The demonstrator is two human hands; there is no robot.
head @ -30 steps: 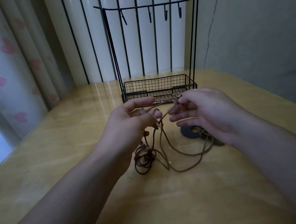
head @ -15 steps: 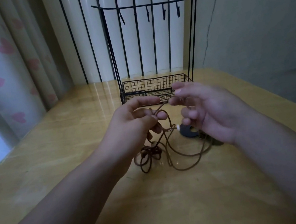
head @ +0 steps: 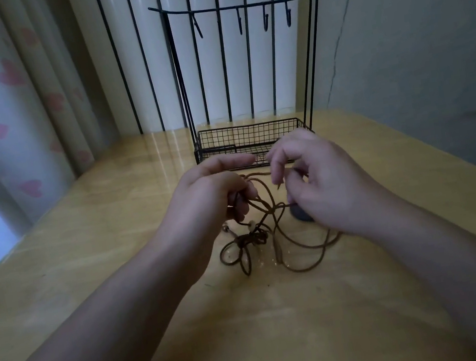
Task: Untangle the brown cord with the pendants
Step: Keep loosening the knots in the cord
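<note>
The brown cord [head: 271, 206] runs between my hands, and its knotted tangle [head: 251, 238] and slack loops [head: 305, 264] lie on the wooden table [head: 114, 229]. My left hand [head: 211, 196] grips several strands in curled fingers just above the tangle. My right hand [head: 327, 185] is close beside it, with its fingers curled down and a strand pinched near the thumb. A free cord end pokes out below its fingertips. Two small bead pendants [head: 251, 225] hang under my left hand. A dark round pendant [head: 300, 214] lies on the table, half hidden by my right hand.
A black wire rack [head: 251, 141] with a mesh basket and a top bar of hooks [head: 239, 22] stands just behind my hands. A heart-patterned curtain [head: 14, 121] hangs along the left table edge. A wall [head: 413, 61] borders the right.
My right hand has come down from its raised pull and closed in towards my left hand. The strand between them has gone slack, and the tangle has shifted slightly on the table.
</note>
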